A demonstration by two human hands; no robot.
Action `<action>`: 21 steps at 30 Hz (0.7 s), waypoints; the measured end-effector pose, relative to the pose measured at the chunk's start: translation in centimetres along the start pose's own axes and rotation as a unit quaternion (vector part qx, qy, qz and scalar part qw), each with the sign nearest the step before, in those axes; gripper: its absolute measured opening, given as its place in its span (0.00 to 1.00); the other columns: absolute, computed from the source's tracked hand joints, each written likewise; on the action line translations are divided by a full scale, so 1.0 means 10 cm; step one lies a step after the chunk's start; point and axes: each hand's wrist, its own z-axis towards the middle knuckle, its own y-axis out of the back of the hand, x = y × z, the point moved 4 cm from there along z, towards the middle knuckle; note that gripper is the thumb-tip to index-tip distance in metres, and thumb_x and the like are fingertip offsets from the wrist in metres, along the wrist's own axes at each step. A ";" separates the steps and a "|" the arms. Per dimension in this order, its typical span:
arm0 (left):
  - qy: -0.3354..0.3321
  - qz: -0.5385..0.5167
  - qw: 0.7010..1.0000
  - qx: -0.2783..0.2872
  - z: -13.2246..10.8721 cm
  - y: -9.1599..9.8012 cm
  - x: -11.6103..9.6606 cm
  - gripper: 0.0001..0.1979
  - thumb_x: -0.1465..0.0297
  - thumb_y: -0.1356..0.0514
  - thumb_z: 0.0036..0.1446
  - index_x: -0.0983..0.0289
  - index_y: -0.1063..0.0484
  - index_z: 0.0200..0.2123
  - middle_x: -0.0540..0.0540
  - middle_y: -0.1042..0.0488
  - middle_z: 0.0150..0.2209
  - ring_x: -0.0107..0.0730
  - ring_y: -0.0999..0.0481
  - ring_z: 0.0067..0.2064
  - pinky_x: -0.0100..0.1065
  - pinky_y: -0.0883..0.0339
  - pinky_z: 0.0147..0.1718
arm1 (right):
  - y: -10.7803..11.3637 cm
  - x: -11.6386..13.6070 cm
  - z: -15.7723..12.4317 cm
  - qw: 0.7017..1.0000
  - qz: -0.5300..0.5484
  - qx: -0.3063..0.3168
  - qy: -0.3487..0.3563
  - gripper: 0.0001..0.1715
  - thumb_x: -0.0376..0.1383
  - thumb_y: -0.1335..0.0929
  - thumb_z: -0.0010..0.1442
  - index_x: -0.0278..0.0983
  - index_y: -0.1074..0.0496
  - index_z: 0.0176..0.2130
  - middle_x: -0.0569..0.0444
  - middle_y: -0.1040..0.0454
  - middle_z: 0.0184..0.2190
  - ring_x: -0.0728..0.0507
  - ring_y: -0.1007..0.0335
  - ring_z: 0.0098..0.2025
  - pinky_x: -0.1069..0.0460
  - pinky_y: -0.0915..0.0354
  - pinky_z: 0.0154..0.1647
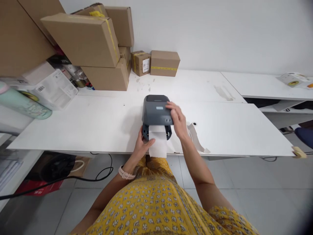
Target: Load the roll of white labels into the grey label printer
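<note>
Leftward, at nine o'clock from the printer (156,112), is a bottle (33,106). At seven, the left hand (141,146) grasps the printer, thumb over paper (158,147). The printer sits near the desk's (97,127) front edge. At three, the right hand (179,122) touches its lid (153,115), grip impossible to tell; at four, a strip (196,140).

Printer (156,112) on table (232,130) near the front edge, paper sheet (158,148) extending from its front over that edge; paper strip (195,137) to its right. Behind printer, two boxes (165,62) before the wall (207,32). Stacked cartons (80,40) at left rear; bottle (26,104) at far left.
</note>
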 end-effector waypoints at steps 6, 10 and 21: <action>0.004 -0.007 1.000 0.007 0.03 0.03 -0.13 0.52 0.46 0.37 0.56 0.60 0.56 0.74 0.64 0.47 0.74 0.52 0.45 0.73 0.47 0.44 0.69 | -0.21 -0.52 -0.64 0.965 0.097 -0.022 -0.243 0.50 0.56 0.31 0.60 0.48 0.51 0.72 0.51 0.53 0.76 0.37 0.56 0.77 0.35 0.53 0.75; 0.074 -0.008 0.996 -0.055 0.17 0.06 -0.31 0.41 0.51 0.40 0.61 0.60 0.48 0.71 0.61 0.45 0.74 0.50 0.46 0.74 0.46 0.44 0.70 | -0.34 -0.66 -0.75 0.907 0.234 -0.003 -0.350 0.59 0.55 0.29 0.58 0.42 0.60 0.74 0.44 0.47 0.74 0.36 0.41 0.71 0.38 0.39 0.70; 0.069 -0.040 0.995 -0.062 0.33 0.07 -0.30 0.42 0.52 0.30 0.48 0.65 0.34 0.62 0.66 0.27 0.62 0.55 0.29 0.63 0.51 0.34 0.61 | -0.35 -0.70 -0.80 0.885 0.277 -0.058 -0.369 0.57 0.53 0.24 0.52 0.46 0.48 0.71 0.49 0.40 0.71 0.33 0.38 0.69 0.36 0.40 0.70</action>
